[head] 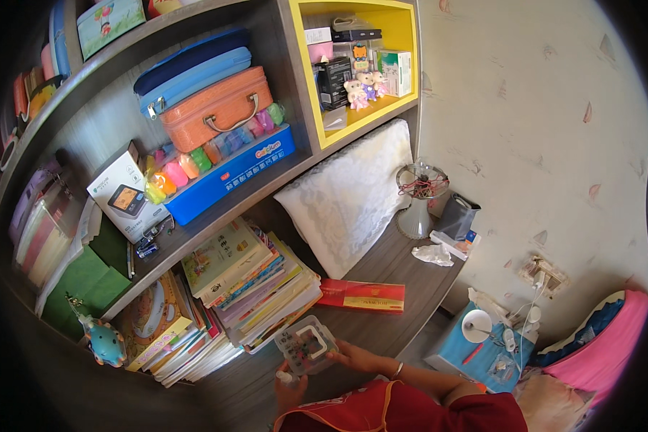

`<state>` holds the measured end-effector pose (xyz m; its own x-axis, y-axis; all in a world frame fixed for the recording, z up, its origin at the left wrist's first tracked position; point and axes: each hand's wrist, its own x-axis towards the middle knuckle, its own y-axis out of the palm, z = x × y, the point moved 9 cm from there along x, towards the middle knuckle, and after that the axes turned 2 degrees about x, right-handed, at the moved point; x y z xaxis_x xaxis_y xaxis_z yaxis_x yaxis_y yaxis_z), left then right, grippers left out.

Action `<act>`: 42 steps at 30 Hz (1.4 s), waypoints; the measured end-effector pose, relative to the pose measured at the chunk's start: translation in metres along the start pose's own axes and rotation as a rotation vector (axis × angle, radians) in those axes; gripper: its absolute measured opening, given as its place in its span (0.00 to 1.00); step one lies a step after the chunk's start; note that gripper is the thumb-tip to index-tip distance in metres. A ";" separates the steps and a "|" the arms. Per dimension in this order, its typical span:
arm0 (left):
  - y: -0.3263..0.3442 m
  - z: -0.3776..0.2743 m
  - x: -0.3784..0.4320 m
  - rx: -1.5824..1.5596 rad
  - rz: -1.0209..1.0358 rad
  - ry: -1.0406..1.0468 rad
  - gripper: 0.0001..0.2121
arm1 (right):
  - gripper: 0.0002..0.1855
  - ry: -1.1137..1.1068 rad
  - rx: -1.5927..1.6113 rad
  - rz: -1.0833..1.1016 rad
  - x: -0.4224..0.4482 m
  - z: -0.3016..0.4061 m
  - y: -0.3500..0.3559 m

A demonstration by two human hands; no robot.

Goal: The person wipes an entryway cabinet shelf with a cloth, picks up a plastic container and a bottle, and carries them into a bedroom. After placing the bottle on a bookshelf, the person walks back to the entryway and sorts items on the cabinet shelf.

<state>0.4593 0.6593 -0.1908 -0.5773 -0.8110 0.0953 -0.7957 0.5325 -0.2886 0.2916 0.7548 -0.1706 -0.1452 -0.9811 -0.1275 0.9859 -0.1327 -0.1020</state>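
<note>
My right hand (355, 356) grips a clear plastic box (298, 363) by its right side, above the wooden desk (237, 397). The box has a white handle-like frame on its lid, and small dark and coloured items show through it. My left hand (291, 393) is just below the box's lower left corner, closed around a small clear bottle (287, 378) with a whitish top. Most of the bottle is hidden by my fingers. Behind the box rises a stack of books (264, 291), and a red and gold flat box (363, 297) lies to its upper right.
Overhead, a shelf (232, 213) carries a blue carton (232, 178), an orange case (216, 110) and a white product box (129, 194). A glass lamp-like stand (418, 208) and crumpled tissue (433, 255) sit at the desk's far right. A blue-covered bedside table (464, 345) stands beyond.
</note>
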 end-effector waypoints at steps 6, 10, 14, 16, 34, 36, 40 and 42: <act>-0.002 -0.014 0.005 0.096 -0.051 -0.110 0.26 | 0.33 -0.024 0.066 0.046 0.008 0.000 -0.003; 0.002 -0.028 0.008 0.096 -0.071 -0.049 0.26 | 0.35 -0.025 0.033 0.051 0.008 0.011 -0.011; 0.011 -0.021 0.006 0.147 -0.029 -0.142 0.26 | 0.36 0.014 -0.009 0.168 0.014 0.004 -0.015; 0.010 -0.028 -0.003 -0.085 -0.179 -0.158 0.26 | 0.36 -0.042 -0.045 0.214 0.023 -0.003 -0.016; 0.051 -0.053 -0.057 0.036 -0.695 -0.238 0.30 | 0.38 -0.390 0.074 0.486 0.054 -0.027 -0.006; 0.053 -0.046 -0.061 -0.008 -0.718 -0.215 0.31 | 0.39 -0.449 0.046 0.439 0.059 -0.031 -0.006; 0.058 -0.047 -0.062 -0.023 -0.738 -0.207 0.32 | 0.39 -0.294 0.020 0.579 0.051 -0.021 -0.007; 0.059 -0.047 -0.060 -0.053 -0.741 -0.220 0.32 | 0.39 -0.303 0.059 0.587 0.051 -0.019 -0.007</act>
<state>0.4384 0.7509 -0.1690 0.1548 -0.9865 0.0527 -0.9709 -0.1618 -0.1768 0.2756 0.7088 -0.1953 0.4384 -0.8880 0.1388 0.8985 0.4366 -0.0449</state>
